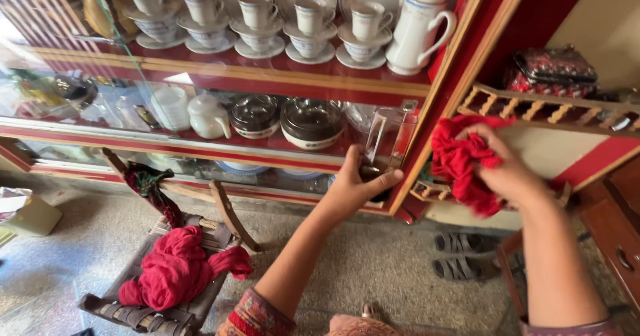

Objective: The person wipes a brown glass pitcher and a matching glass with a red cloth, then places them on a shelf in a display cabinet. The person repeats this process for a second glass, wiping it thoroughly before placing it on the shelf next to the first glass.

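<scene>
Left hand (360,179) grips a clear glass (385,136), right hand (510,169) clutches a red cloth (460,163) before the crockery cabinet (453,76).

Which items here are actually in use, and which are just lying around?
In use:
left hand holding glass jug
right hand gripping red cloth

Lying about:
teacups
white teapot
lidded bowls
red fabric on wooden chair
sandals
</scene>
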